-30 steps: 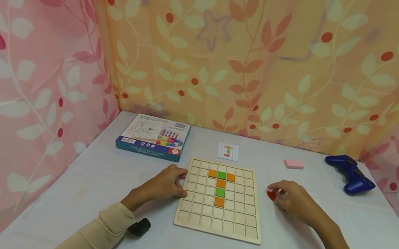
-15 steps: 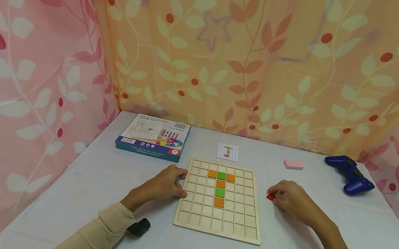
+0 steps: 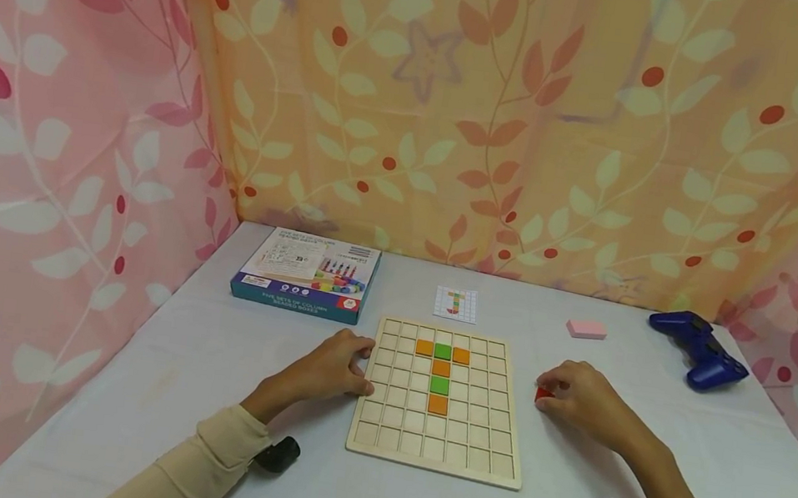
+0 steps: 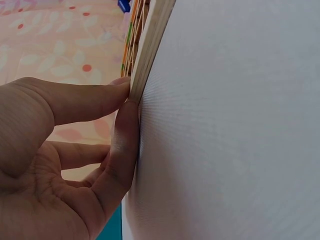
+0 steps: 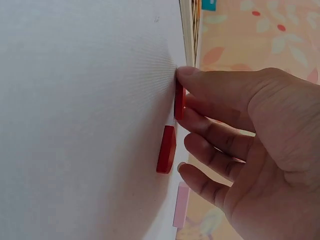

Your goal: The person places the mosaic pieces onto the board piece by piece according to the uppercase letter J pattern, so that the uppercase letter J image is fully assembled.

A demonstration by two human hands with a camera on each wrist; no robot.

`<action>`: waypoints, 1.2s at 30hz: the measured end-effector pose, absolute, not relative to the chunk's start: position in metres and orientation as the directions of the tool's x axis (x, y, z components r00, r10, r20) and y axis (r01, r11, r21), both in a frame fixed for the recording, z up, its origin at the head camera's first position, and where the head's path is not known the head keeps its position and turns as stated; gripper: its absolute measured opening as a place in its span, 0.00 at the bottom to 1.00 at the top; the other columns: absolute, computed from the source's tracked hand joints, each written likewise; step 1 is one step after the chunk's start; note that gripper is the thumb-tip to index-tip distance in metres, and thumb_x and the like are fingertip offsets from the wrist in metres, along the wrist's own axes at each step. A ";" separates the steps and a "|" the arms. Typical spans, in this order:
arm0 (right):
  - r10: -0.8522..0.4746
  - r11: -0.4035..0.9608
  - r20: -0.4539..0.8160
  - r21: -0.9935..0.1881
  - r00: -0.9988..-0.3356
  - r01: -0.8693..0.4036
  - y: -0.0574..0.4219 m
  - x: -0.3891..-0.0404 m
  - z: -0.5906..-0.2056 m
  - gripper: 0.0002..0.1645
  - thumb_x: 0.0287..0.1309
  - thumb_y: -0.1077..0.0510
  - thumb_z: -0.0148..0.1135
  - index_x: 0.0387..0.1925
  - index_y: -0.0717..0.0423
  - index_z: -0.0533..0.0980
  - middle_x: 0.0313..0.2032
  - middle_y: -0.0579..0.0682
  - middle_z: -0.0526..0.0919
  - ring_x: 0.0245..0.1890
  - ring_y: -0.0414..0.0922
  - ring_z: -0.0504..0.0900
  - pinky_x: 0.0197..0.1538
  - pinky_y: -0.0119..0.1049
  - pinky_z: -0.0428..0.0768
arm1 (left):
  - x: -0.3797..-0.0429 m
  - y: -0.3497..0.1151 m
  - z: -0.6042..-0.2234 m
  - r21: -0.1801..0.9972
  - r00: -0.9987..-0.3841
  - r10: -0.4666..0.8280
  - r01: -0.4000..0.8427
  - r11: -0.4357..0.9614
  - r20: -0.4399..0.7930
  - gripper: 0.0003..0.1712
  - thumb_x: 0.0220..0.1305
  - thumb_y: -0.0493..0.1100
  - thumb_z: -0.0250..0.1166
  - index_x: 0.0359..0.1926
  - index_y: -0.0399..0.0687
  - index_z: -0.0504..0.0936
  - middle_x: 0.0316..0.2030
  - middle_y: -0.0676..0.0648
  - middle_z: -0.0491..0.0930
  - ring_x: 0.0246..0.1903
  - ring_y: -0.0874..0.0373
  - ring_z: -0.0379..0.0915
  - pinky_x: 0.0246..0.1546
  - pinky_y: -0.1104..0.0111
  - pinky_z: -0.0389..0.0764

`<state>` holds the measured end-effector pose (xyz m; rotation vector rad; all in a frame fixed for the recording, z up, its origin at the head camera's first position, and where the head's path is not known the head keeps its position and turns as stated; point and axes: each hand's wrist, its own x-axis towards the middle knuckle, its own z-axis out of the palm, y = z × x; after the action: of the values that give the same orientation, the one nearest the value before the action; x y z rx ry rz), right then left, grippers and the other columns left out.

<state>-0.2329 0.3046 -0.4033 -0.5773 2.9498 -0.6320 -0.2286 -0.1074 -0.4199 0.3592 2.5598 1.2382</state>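
Note:
A wooden grid board [image 3: 413,428] lies on the table, with orange tiles and green tiles [image 3: 439,385] set in a T shape. My left hand [image 3: 334,367] holds the board's left edge. In the left wrist view the thumb [image 4: 95,100] and a bent finger [image 4: 129,120] meet at that edge. To the right of the board, my right hand [image 3: 579,399] pinches a small red tile [image 5: 179,100] on edge near the tabletop. A second red tile [image 5: 166,150] lies on the table under that hand, hidden in the head view.
Behind the board lies a pattern card [image 3: 456,304] with a similar coloured figure. A boxed bead set [image 3: 305,274] stands at the back left. A pink block [image 3: 587,330] and a blue game controller [image 3: 699,349] lie at the back right.
The red tile has been turned in my right hand's fingertips, and that hand has shifted very slightly. My left hand and the board have stayed in place.

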 end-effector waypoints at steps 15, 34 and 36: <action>-0.445 0.794 0.053 -0.439 -0.894 -0.421 0.283 -0.223 -0.399 0.14 0.62 0.52 0.77 0.47 0.52 0.89 0.40 0.38 0.84 0.45 0.43 0.77 0.48 0.38 0.78 | -0.229 -0.110 -0.421 0.791 -0.928 0.352 0.124 0.600 -0.122 0.45 0.58 0.34 0.80 0.74 0.30 0.70 0.50 0.42 0.71 0.38 0.60 0.80 0.36 0.71 0.80; -0.658 0.647 0.046 -0.476 -0.751 -0.596 0.214 -0.207 -0.396 0.13 0.64 0.47 0.75 0.47 0.45 0.89 0.41 0.34 0.83 0.48 0.39 0.74 0.52 0.37 0.79 | -0.229 -0.110 -0.421 0.792 -0.931 0.344 0.119 0.599 -0.120 0.45 0.57 0.35 0.80 0.73 0.31 0.71 0.50 0.42 0.71 0.38 0.60 0.80 0.37 0.70 0.80; -0.670 0.638 0.051 -0.470 -0.741 -0.610 0.209 -0.205 -0.397 0.12 0.64 0.48 0.76 0.47 0.44 0.90 0.41 0.34 0.83 0.48 0.39 0.74 0.52 0.37 0.79 | -0.229 -0.110 -0.421 0.790 -0.932 0.343 0.119 0.601 -0.120 0.45 0.57 0.35 0.80 0.73 0.31 0.71 0.50 0.42 0.71 0.38 0.60 0.80 0.38 0.70 0.80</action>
<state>-0.2046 0.2086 -0.3971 -1.0698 2.7261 -0.7099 -0.2286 -0.1096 -0.4208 0.3789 2.5705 1.2407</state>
